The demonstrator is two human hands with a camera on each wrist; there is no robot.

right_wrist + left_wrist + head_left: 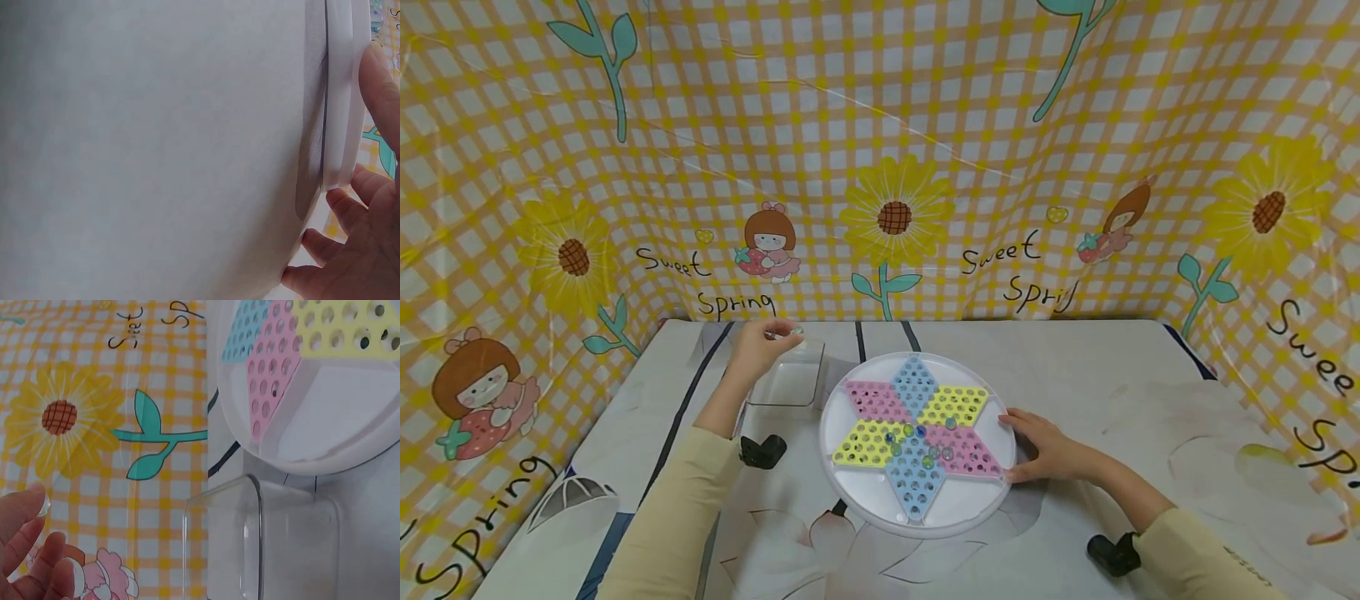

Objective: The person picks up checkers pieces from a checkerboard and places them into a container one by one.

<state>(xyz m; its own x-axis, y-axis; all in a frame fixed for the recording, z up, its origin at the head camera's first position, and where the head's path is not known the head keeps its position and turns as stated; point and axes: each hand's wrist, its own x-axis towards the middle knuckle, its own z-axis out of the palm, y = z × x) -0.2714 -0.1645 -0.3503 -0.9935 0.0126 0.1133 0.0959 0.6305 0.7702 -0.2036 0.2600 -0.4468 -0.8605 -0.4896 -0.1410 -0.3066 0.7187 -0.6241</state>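
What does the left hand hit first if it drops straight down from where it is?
Likely the clear plastic box: the left hand, pinching a marble, hovers over its far rim. Depth is unclear; it might meet the table just behind.

The round game board [917, 437] lies mid-table with marbles [925, 446] in its holes; the clear container [786, 379] sits just left, slightly farther.
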